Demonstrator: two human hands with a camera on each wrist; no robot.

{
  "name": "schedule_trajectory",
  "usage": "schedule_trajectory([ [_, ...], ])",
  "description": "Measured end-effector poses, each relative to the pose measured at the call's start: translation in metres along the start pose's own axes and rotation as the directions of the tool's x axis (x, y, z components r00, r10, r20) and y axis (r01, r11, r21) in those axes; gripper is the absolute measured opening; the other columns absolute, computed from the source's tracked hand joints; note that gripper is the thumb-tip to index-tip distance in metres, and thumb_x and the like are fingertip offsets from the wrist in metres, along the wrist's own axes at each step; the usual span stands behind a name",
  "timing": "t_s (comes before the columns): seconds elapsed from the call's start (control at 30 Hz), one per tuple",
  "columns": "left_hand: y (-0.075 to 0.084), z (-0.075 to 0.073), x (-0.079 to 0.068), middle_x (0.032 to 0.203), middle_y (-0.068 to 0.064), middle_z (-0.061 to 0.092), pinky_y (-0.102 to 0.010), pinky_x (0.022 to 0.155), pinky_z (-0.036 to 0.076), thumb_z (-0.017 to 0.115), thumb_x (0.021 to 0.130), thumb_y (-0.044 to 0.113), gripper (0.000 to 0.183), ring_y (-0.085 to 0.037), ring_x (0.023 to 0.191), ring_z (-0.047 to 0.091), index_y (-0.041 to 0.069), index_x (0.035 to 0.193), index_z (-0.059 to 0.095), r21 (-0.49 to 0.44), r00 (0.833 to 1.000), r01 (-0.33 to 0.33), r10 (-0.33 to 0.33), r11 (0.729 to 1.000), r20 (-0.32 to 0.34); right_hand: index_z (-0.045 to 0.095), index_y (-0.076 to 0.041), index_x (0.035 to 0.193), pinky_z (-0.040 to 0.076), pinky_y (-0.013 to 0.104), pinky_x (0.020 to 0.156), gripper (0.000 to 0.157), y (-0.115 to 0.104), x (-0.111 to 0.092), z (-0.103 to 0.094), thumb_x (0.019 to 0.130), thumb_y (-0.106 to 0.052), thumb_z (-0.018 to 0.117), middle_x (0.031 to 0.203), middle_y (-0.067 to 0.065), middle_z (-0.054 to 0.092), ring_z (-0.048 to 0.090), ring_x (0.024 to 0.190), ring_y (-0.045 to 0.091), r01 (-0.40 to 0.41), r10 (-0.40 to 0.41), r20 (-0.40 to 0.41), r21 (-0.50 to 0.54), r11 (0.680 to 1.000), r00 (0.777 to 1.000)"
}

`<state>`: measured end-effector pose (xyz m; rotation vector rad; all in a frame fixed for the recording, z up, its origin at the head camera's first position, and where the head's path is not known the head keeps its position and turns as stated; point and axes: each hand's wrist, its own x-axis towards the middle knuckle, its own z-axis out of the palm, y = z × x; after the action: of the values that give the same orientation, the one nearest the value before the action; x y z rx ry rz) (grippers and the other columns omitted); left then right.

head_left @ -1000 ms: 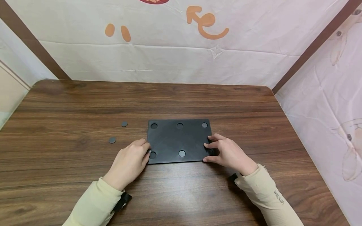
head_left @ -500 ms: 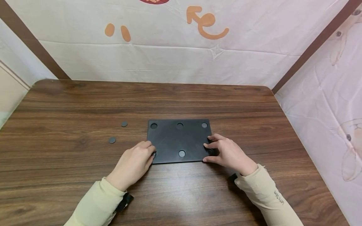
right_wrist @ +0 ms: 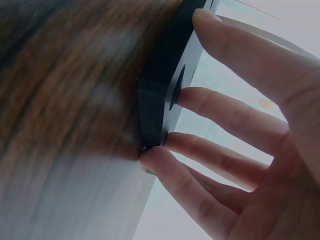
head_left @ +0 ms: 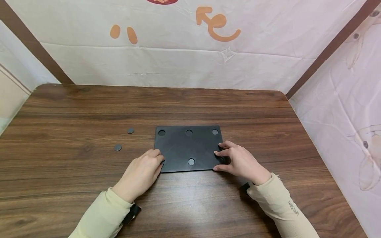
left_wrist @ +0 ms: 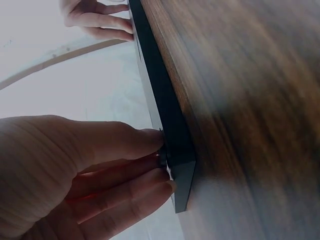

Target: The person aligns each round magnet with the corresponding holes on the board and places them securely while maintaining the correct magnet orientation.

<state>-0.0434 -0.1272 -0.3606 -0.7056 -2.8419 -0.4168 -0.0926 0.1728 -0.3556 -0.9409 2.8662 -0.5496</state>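
Centre frame, a flat black board [head_left: 184,147] with round recesses lies on the wood-grained desk [head_left: 190,109]. At its lower-left corner the left hand [head_left: 138,175] pinches a thin dark disc [left_wrist: 162,157]; the right hand [head_left: 239,162] — fingers spread — touches the lower-right corner. Two round grey pieces [head_left: 118,147] lie left of centre.

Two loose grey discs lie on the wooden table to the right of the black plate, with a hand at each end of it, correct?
Wrong side: the two loose grey discs lie on the wooden table to the left of the black plate, as the head view shows. The left hand and right hand are indeed at its ends.
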Motion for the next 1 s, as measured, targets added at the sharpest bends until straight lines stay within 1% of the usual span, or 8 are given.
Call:
schedule_trajectory([
  [0.33,0.0008,-0.0011,-0.0012,0.075,0.001,0.054,-0.026,0.054,0.050,0.076,0.077,0.001,0.006,-0.013,0.069,0.053,0.003,0.081,0.072,-0.003,1.000,0.005,-0.005,1.000,0.017,0.073,-0.006,0.110,0.054,0.039,0.082,0.050,0.0002,-0.0003,0.0007,0.071,-0.035,0.084,0.122,0.016,0.061,0.065,0.104,0.027,-0.002,0.002,-0.004,0.003,1.000,1.000],
  [0.6,0.0026,-0.0026,-0.0016,0.073,0.001,0.052,-0.026,0.056,0.050,0.076,0.076,-0.001,0.006,-0.013,0.068,0.052,0.003,0.080,0.072,0.001,1.000,0.001,-0.001,1.000,0.030,0.073,-0.005,0.111,0.055,0.039,0.081,0.050,0.0003,-0.0004,0.0010,0.072,-0.035,0.083,0.122,0.016,0.061,0.065,0.103,0.027,0.001,-0.001,-0.005,0.010,1.000,1.000],
  [0.8,0.0027,-0.0021,-0.0014,0.074,0.001,0.052,-0.026,0.056,0.050,0.076,0.076,-0.001,0.007,-0.013,0.069,0.052,0.003,0.079,0.071,0.002,0.999,0.000,0.000,1.000,0.033,0.073,-0.005,0.110,0.055,0.039,0.081,0.050,0.0008,-0.0007,0.0014,0.072,-0.034,0.083,0.122,0.017,0.061,0.065,0.104,0.027,0.007,-0.007,-0.009,0.010,1.000,1.000],
  [1.0,0.0020,-0.0023,-0.0018,0.077,0.000,0.056,-0.027,0.057,0.051,0.076,0.077,0.000,0.009,-0.014,0.072,0.056,0.004,0.081,0.070,0.004,1.000,-0.005,0.005,1.000,0.025,0.073,-0.005,0.110,0.054,0.039,0.082,0.049,0.0011,-0.0009,0.0019,0.072,-0.035,0.084,0.122,0.016,0.061,0.065,0.105,0.027,0.005,-0.005,-0.010,0.010,1.000,1.000],
])
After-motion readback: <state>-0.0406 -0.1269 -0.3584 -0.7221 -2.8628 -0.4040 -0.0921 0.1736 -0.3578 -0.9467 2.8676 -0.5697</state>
